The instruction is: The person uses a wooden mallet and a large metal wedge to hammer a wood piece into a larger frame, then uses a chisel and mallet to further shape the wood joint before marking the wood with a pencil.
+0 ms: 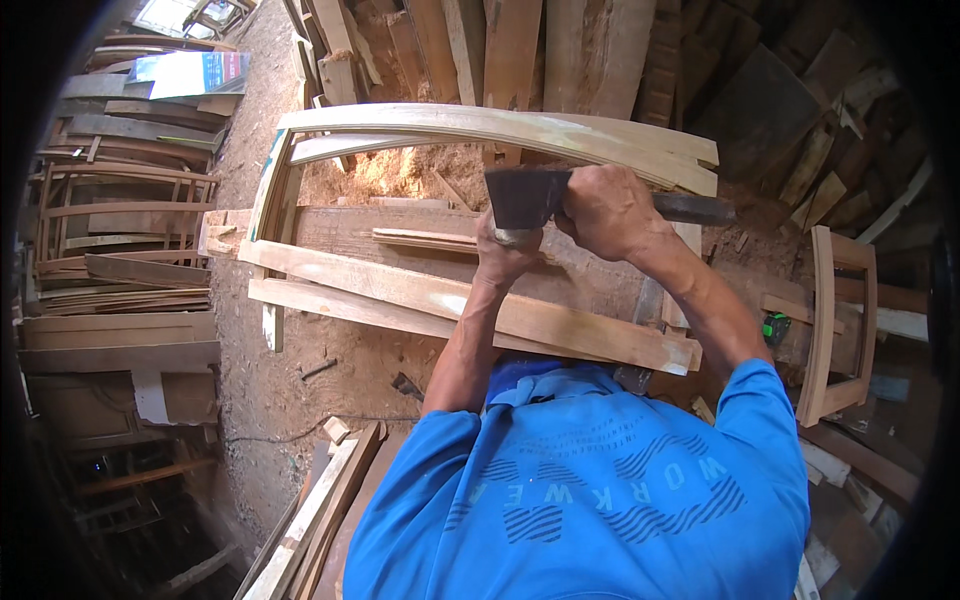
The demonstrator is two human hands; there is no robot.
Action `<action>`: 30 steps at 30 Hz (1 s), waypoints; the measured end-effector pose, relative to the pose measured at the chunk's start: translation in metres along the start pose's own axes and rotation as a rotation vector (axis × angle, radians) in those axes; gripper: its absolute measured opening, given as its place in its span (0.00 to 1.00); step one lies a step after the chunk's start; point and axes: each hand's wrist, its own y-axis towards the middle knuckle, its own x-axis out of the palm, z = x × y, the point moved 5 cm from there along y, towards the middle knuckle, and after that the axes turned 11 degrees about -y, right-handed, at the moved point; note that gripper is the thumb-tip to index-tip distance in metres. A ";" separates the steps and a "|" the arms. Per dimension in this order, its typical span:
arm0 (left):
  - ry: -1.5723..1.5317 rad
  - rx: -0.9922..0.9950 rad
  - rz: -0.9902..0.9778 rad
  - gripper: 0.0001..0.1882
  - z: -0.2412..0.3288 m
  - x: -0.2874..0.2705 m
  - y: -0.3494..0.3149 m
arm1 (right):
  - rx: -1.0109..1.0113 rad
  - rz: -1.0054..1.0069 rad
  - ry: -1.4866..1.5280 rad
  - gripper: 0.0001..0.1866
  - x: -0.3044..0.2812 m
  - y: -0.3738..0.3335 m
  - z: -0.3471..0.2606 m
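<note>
My right hand (612, 212) is closed around a dark hatchet (525, 198) close to its wide, flat head. The dark handle sticks out to the right past my fist. Just below the head, my left hand (508, 258) is closed, and a bit of something pale shows at its top; the hatchet head hides the rest. Both hands are above a wooden bench plank (350, 228). Around them lie two pale wooden frames (400, 275), one over the other, their long rails running left to right. A short wooden strip (425, 240) rests on the plank, left of my left hand.
Boards (510, 60) lean along the far side. Stacked frames and panels (120, 330) fill the left. On the right are a small wooden frame (822, 325) and a green-and-black tape measure (775, 327). Timber lengths (315, 510) lie at lower left, and sawdust covers the floor (270, 400).
</note>
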 end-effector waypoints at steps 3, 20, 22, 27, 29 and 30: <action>0.003 -0.039 0.041 0.10 -0.004 -0.006 -0.004 | 0.014 -0.004 0.026 0.09 -0.024 0.000 -0.001; -0.121 -0.134 0.264 0.15 -0.030 -0.023 -0.012 | 0.074 0.147 0.416 0.15 -0.022 -0.009 0.004; -0.238 -0.227 0.373 0.10 -0.005 -0.018 -0.005 | 0.181 0.150 0.637 0.16 -0.017 -0.016 0.013; -0.148 -0.213 0.285 0.09 -0.002 -0.029 0.002 | 0.285 0.176 0.742 0.16 -0.023 -0.031 0.025; -0.246 -0.142 0.241 0.09 -0.003 -0.027 0.012 | 0.294 0.176 0.836 0.16 -0.026 -0.034 0.025; -0.279 -0.109 0.236 0.09 -0.006 -0.025 0.017 | 0.309 0.236 0.923 0.16 -0.027 -0.035 0.027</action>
